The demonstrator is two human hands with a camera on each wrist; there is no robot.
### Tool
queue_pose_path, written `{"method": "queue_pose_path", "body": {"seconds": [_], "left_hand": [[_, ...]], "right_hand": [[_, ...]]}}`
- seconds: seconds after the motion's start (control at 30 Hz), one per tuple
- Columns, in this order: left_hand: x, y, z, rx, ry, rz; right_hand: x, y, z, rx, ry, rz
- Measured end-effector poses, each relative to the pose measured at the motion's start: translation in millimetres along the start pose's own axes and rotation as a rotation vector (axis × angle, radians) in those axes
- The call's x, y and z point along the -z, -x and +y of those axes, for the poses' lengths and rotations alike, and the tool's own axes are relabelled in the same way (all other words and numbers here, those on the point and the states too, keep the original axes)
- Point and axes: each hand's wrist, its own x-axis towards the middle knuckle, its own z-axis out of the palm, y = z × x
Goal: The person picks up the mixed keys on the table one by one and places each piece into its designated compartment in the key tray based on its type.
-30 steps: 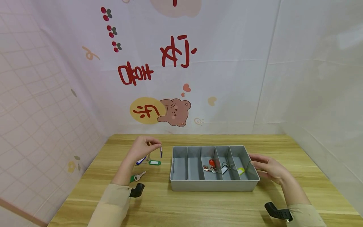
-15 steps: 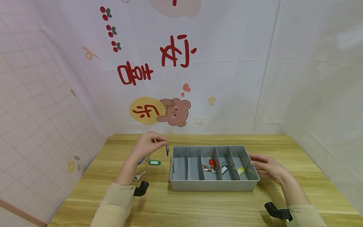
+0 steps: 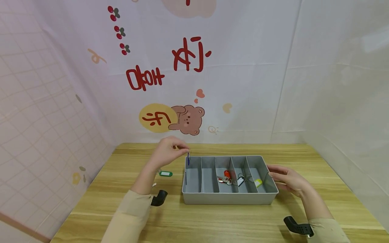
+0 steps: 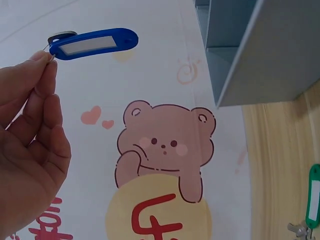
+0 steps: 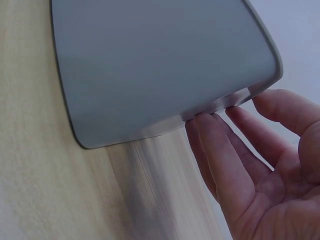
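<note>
My left hand [image 3: 167, 153] pinches the ring of a blue key tag [image 4: 95, 44] with a white label. The tag hangs above the far left corner of a grey divided tray [image 3: 228, 199]. A dark, partly hidden piece shows behind the tag in the left wrist view. At the tray's right end, my right hand [image 3: 288, 180] touches the outer wall with its fingertips, thumb near the rim. Inside the tray, a red key tag [image 3: 227, 174] with keys lies in the middle compartment. A black-edged tag [image 3: 240, 181] lies to its right, and a yellow tag [image 3: 258, 183] occupies the rightmost compartment.
Left of the tray, a green key tag [image 3: 165, 173] lies on the wooden table [image 3: 231, 222], with a metal key [image 4: 300, 230] beside it. The left forearm partly hides things there. A printed curtain [image 3: 243, 84] hangs behind the table.
My left hand has carried the blue key tag rightward, from over the table to above the tray's left compartment. The right hand and tray have stayed in place.
</note>
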Motion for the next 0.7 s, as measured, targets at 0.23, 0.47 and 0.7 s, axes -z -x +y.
{"method": "queue_pose_path", "body": {"seconds": [0.23,0.47,0.7], "left_hand": [[-6.4,-12.4,12.1,-0.057,-0.027,-0.05],[-15.5,-22.3,20.1,-0.099,-0.015,-0.097],[-24.8,-28.2,25.9,-0.074,0.007,-0.168]], "right_hand": [[0,0.0,1,0.005,-0.012,-0.004],[0,0.5,0,0.007,-0.017,-0.013],[0,1.0,-1,0.006,-0.024,-0.008]]}}
